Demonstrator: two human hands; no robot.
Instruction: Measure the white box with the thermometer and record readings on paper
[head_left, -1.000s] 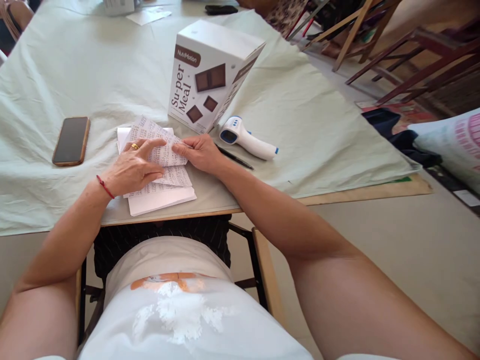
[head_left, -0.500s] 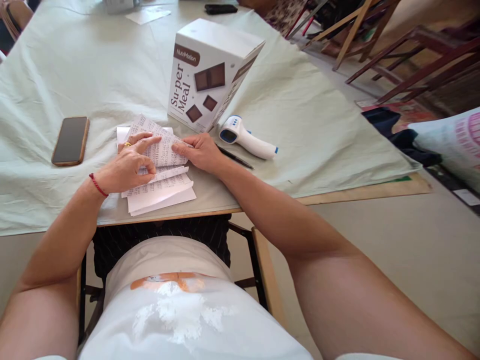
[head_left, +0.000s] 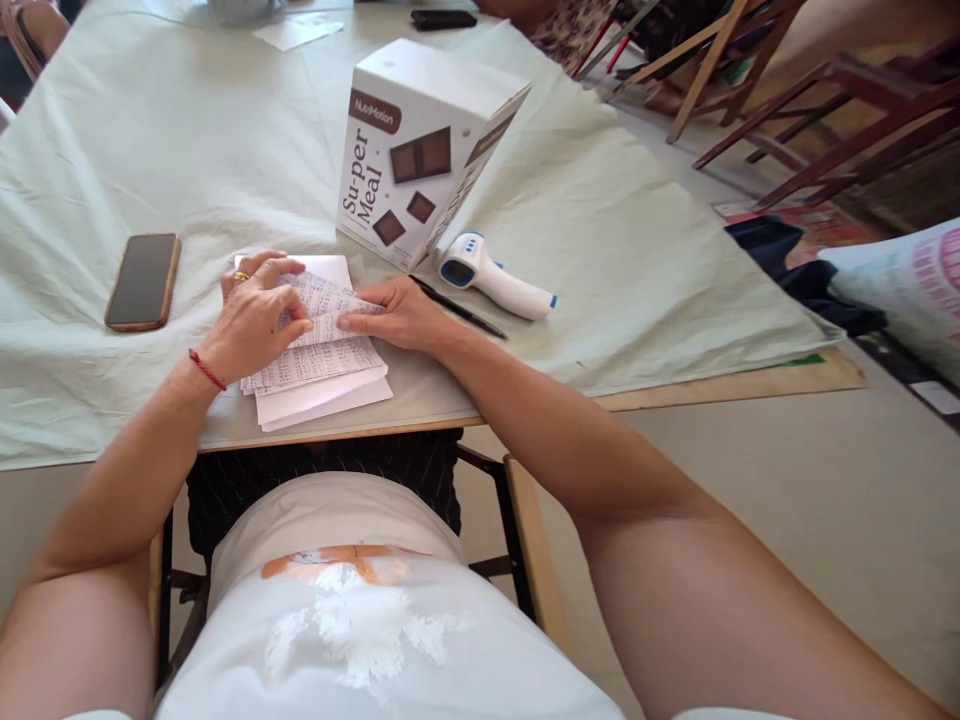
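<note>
A stack of printed paper sheets [head_left: 319, 368] lies near the table's front edge. My left hand [head_left: 251, 320], with a gold ring and a red wrist thread, presses on the folded top sheet [head_left: 330, 305] and pinches its fold. From the right, my right hand [head_left: 397, 312] holds the same fold flat with its fingertips. A black pen [head_left: 457, 308] lies just right of my right hand.
A white "Su-per Meal" box [head_left: 416, 150] stands behind the papers, an infrared thermometer [head_left: 491, 278] beside it. A phone [head_left: 142, 280] lies face up at left on the pale green cloth [head_left: 187, 150]. Another phone [head_left: 442, 18] sits far back. Wooden chairs [head_left: 787, 90] stand at right.
The raised upper part of the top sheet has been folded down toward me. My left hand slid back over it and my right hand moved slightly nearer along the fold.
</note>
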